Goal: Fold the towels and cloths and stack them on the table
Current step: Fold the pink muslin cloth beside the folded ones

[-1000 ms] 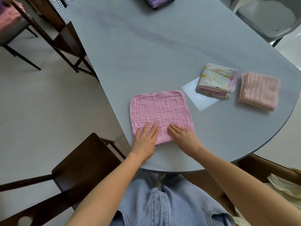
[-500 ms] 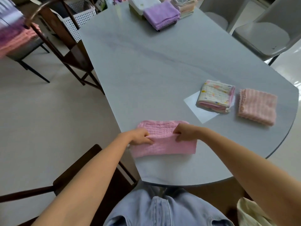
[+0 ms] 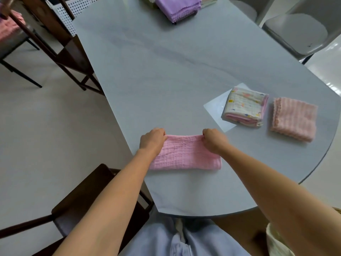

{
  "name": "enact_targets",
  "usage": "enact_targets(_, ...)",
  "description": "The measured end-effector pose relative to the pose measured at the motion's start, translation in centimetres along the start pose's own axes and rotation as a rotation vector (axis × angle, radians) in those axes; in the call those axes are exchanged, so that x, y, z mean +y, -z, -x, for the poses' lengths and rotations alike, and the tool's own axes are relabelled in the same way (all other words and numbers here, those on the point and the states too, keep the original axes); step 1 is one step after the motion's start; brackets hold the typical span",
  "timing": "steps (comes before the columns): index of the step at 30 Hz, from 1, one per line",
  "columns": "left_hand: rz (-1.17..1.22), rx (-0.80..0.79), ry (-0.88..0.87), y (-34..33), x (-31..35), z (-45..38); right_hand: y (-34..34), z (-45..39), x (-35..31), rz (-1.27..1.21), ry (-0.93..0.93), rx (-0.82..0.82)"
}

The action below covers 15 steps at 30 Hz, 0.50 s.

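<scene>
The pink cloth (image 3: 186,154) lies folded in half into a band on the grey table (image 3: 166,71), near the edge closest to the person. The left hand (image 3: 152,140) and right hand (image 3: 215,139) each grip a far corner of it with curled fingers, though the fingertips are hidden. Right of the pink cloth and beyond it sit a printed folded stack (image 3: 246,108) and, farther right, a peach striped cloth (image 3: 293,121); a purple pile (image 3: 178,7) lies well beyond it.

A grey bench (image 3: 147,61) stands on pale floor (image 3: 46,126), dark wooden chairs (image 3: 88,196) left, a grey chair (image 3: 297,32) right.
</scene>
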<state>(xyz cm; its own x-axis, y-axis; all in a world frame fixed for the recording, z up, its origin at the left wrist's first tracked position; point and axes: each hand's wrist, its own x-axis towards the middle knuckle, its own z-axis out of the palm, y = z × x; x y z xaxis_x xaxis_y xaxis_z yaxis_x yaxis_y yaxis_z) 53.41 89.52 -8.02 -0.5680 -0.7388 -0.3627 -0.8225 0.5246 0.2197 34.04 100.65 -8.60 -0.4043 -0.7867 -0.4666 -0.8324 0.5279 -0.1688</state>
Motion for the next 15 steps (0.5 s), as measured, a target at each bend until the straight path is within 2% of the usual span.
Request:
enact_targets(5, -0.075, -0.019, -0.097, -0.9, 0.1, -0.9, -0.9, -0.1, 0.2, 0.119, 0.022, 0.138)
enact_targets(7, -0.067, -0.033, -0.169, -1.1, 0.2, -1.3, -1.1, -0.2, 0.5, 0.142, 0.054, 0.098)
enact_targets(9, -0.054, -0.116, -0.237, -1.1, 0.2, -1.6, -1.2, -0.4, 0.7, 0.088, 0.071, 0.032)
enact_targets(13, -0.001, -0.267, -0.223, -0.9, -0.4, -1.6, -1.5, -0.8, 1.0, -0.011, 0.099, -0.068)
enact_targets(15, 0.043, -0.286, -0.223, -0.4, -0.6, -1.5, -1.0, -0.7, 1.1, -0.081, 0.119, -0.06)
